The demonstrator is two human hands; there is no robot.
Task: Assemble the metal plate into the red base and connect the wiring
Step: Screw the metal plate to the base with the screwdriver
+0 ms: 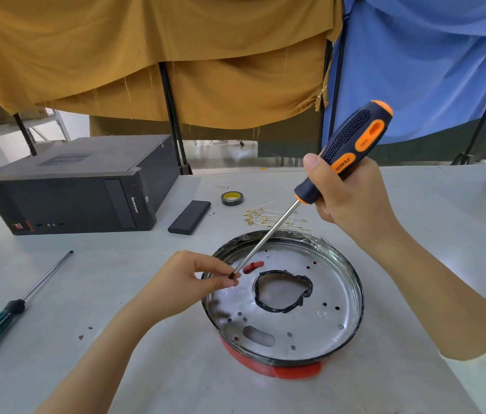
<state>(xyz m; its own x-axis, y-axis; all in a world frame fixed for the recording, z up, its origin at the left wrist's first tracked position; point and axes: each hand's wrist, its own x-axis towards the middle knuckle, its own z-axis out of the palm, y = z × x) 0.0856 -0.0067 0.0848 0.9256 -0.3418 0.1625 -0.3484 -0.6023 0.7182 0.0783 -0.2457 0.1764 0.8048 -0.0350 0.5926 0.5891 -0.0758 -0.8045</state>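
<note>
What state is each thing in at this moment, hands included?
Metal plate: seated in the red base.
Red base: on the table, under the plate.
Orange screwdriver: tilted, tip over the plate's left side.
Right hand: grips the handle.
Left hand: pinches at the screwdriver tip.
Green screwdriver: lying on the table, untouched.
Tape roll: lying flat.
Wires: loose, unconnected.
Computer case: on its side.
</note>
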